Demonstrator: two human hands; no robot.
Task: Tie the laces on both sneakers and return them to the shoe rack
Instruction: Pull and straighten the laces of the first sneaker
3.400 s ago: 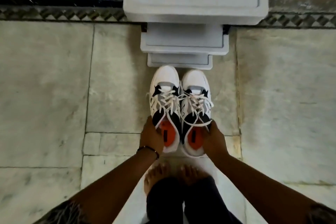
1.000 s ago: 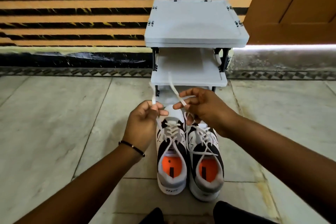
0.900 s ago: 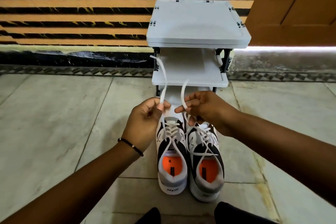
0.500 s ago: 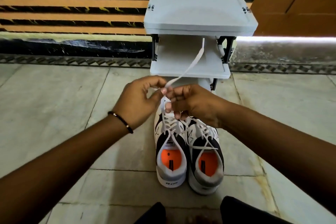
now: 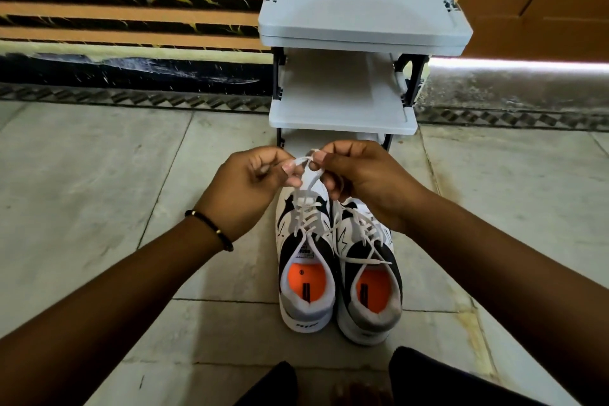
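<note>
Laces (image 5: 304,175) pinched in both grips, left hand (image 5: 250,188), right hand (image 5: 362,181), above left sneaker (image 5: 304,260)

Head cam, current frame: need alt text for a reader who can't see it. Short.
Both hands, left hand and right hand, pinch the white lace of the left sneaker mid-tie, above its toe. The right sneaker stands beside it, touching, laces loose, both on the tiled floor before a grey shoe rack.

Dim indoor light, glare strip right, edges warped.
</note>
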